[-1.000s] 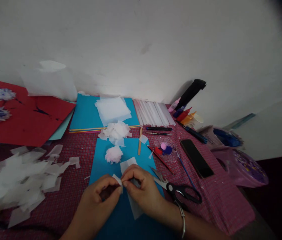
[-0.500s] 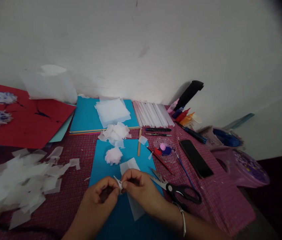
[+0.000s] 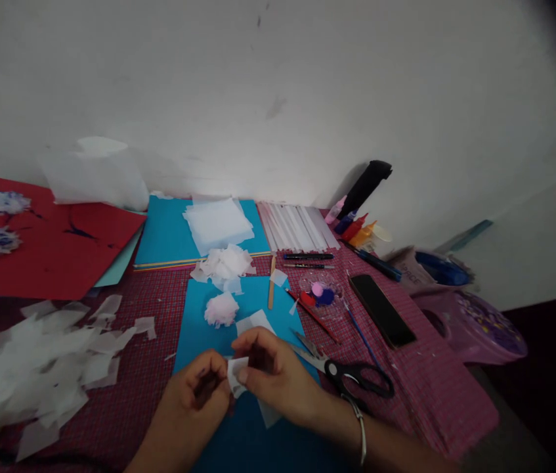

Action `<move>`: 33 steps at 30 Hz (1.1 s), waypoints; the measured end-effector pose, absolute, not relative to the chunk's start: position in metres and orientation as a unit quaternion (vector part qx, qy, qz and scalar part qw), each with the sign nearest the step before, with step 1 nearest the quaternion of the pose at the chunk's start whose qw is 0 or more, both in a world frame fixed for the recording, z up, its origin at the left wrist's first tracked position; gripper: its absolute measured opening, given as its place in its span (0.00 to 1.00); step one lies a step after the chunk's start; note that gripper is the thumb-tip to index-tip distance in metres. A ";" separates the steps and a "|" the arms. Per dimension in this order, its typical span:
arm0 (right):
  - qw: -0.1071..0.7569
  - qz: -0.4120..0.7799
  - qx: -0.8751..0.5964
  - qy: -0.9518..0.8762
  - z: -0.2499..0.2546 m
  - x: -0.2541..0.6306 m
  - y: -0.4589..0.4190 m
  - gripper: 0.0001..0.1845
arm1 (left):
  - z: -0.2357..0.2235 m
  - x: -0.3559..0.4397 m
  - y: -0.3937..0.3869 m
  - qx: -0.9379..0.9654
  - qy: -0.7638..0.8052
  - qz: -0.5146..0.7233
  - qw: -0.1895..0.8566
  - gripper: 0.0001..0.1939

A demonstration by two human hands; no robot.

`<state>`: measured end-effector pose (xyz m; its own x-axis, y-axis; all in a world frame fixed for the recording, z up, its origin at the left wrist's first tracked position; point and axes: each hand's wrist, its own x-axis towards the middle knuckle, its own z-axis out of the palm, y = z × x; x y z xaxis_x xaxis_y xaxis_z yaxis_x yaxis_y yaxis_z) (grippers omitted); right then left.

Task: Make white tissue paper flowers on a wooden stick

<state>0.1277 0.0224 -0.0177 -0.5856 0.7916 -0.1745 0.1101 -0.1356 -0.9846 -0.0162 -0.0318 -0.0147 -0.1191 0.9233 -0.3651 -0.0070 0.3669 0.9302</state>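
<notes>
A small piece of white tissue paper (image 3: 237, 376) is held between my two hands, above a blue sheet (image 3: 253, 289). My left hand (image 3: 199, 394) pinches its left edge, fingers curled. On the other side, my right hand (image 3: 278, 378) grips the paper between thumb and fingers. Beneath the right hand lies a longer white paper strip (image 3: 256, 322), partly covered. Beyond the hands a pale pink paper puff (image 3: 221, 309) rests on the blue sheet. Scissors (image 3: 351, 376) with black handles lie beside my right hand, blades spread a little.
Loose white paper squares (image 3: 56, 368) are heaped at left, below a red card (image 3: 51, 243) with paper flowers. A wooden stick (image 3: 272, 282), a paint palette (image 3: 321, 293), a brush (image 3: 314, 315) and a phone (image 3: 381, 309) lie at right. Paint bottles (image 3: 354, 227) stand by the wall.
The paper between my hands has opened from a pinched bundle into a flatter piece. My right fingers have lifted and spread slightly. The camera has shifted a little.
</notes>
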 end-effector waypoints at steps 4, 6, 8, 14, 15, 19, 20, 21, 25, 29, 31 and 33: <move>0.261 0.609 -0.409 -0.627 -0.014 0.125 0.022 0.03 | -0.018 -0.017 -0.033 0.368 0.616 0.443 0.538 0.04; 0.278 0.600 -0.419 -0.622 -0.015 0.125 0.023 0.03 | -0.021 -0.021 -0.032 0.364 0.611 0.454 0.537 0.03; 0.285 0.616 -0.422 -0.601 -0.017 0.125 0.025 0.03 | -0.024 -0.026 -0.031 0.356 0.602 0.462 0.545 0.03; 0.277 0.652 -0.416 -0.570 -0.021 0.125 0.026 0.03 | -0.023 -0.023 -0.029 0.359 0.594 0.439 0.571 0.10; 0.273 0.646 -0.418 -0.577 -0.020 0.125 0.025 0.03 | -0.022 -0.022 -0.030 0.366 0.604 0.424 0.567 0.10; 0.274 0.609 -0.413 -0.620 -0.019 0.125 0.021 0.04 | -0.021 -0.021 -0.033 0.375 0.634 0.378 0.561 0.11; 0.281 0.602 -0.405 -0.628 -0.020 0.125 0.021 0.05 | -0.021 -0.021 -0.033 0.374 0.630 0.378 0.566 0.11; 0.291 0.596 -0.394 -0.636 -0.020 0.126 0.020 0.06 | -0.022 -0.021 -0.034 0.374 0.623 0.381 0.572 0.10; 0.332 0.575 -0.338 -0.667 -0.021 0.127 0.021 0.09 | -0.023 -0.020 -0.032 0.374 0.597 0.393 0.591 0.11; 0.339 0.571 -0.323 -0.675 -0.022 0.127 0.021 0.10 | -0.020 -0.019 -0.029 0.367 0.596 0.397 0.594 0.11; 0.344 0.566 -0.321 -0.677 -0.022 0.126 0.021 0.10 | -0.019 -0.019 -0.029 0.363 0.590 0.403 0.598 0.11; 0.351 0.561 -0.322 -0.677 -0.023 0.126 0.021 0.09 | -0.021 -0.020 -0.030 0.357 0.573 0.418 0.608 0.09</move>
